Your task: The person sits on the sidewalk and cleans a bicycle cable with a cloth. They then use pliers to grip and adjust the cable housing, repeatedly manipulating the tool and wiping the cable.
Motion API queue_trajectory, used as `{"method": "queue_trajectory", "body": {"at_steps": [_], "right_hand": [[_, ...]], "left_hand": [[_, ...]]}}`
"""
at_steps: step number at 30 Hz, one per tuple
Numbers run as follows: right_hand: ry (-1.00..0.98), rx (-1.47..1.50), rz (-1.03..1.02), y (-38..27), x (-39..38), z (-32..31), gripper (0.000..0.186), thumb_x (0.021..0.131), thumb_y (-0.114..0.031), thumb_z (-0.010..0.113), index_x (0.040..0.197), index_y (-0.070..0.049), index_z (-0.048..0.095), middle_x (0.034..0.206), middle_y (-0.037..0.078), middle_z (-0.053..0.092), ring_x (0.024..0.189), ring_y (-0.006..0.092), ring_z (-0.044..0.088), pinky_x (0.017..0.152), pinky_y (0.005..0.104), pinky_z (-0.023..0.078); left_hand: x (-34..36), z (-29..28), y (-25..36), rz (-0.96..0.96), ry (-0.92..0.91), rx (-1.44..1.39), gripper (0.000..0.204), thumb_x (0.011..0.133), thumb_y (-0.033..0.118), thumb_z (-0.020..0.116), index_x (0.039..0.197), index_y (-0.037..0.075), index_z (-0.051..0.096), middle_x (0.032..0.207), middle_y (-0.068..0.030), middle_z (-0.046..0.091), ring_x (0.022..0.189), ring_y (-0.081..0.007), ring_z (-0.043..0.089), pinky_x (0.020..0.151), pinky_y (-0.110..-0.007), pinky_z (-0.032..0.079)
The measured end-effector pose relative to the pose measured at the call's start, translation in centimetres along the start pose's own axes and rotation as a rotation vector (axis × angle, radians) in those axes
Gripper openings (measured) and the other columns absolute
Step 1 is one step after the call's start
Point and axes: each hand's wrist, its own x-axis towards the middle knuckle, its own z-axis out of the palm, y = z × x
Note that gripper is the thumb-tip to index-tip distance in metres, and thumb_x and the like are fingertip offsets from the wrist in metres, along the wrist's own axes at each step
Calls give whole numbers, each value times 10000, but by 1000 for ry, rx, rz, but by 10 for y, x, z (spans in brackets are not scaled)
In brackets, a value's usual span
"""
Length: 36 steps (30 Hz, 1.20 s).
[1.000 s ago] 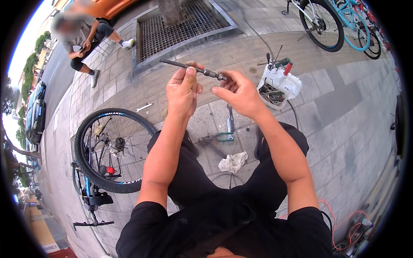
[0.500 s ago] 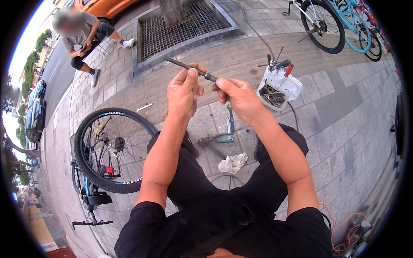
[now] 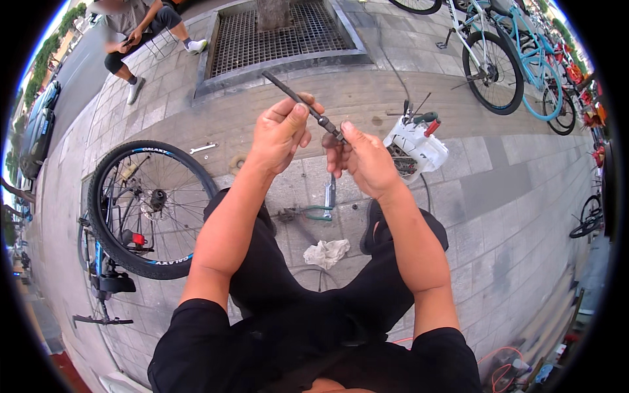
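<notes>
My left hand (image 3: 280, 136) grips a dark threaded rod (image 3: 278, 83) with nuts toward its lower right end, pinched by thumb and fingers, tilted from upper left down to the right. My right hand (image 3: 363, 160) has its thumb and finger on that lower end, other fingers curled below. Beneath them on the paving lie a steel wrench (image 3: 330, 195), green-handled pliers (image 3: 318, 215) and a crumpled white rag (image 3: 326, 253). A small wrench (image 3: 204, 147) lies farther left. A bicycle with a large wheel (image 3: 107, 213) lies on its side left of my legs.
A white tool bin (image 3: 429, 154) stands right of my hands. A seated person (image 3: 121, 29) holds something small beside a grated tree pit (image 3: 229, 49). Several bicycles (image 3: 491, 78) stand at upper right, a cable running near them. Orange hose (image 3: 499, 373) and clutter lie lower right.
The view has swung, shifting the surroundings leftward and showing more bicycles at right. The rod is tilted more steeply. My right thumb and fingers have moved onto the rod's end.
</notes>
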Motion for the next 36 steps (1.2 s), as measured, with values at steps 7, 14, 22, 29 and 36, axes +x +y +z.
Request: {"method": "queue_trajectory", "body": {"at_steps": [7,14,22,29,36], "right_hand": [[-295,576,265,7,-1,4,559,1090,-493,431,1030,7,674,747,65,610,663,226,593,696,363,484],[-243,546,170,10,-1,6,431,1063,-409,556,1024,0,687,750,51,608,699,209,593,714,371,484],[258,-1119,-489,10,5,8,279,931,-219,719,1055,27,679,885,120,647,801,286,621,753,411,478],[362,-1023,-520,12,0,16,360,953,-253,723,1118,61,668,958,144,683,835,265,673,736,383,519],[-133,278,125,5,1,3,517,1066,-456,531,1085,44,662,863,122,668,795,243,671,696,369,536]], "left_hand": [[-1,-9,-1,29,-122,-13,278,1043,242,640,1194,8,633,1098,-140,706,458,-41,431,523,-227,444],[0,-8,6,-15,-41,51,292,1027,245,670,1196,8,653,1073,-140,724,467,-39,440,539,-229,457],[5,-2,-7,-106,235,235,237,1003,207,712,1125,4,717,995,-102,756,554,-32,466,563,-227,452],[8,-4,-9,1,215,85,240,1011,219,701,1133,12,709,1012,-100,751,571,-29,468,584,-228,459],[-1,-10,3,40,-73,-10,271,1021,202,683,1215,13,686,1056,-96,745,631,-54,528,581,-229,474]]}}
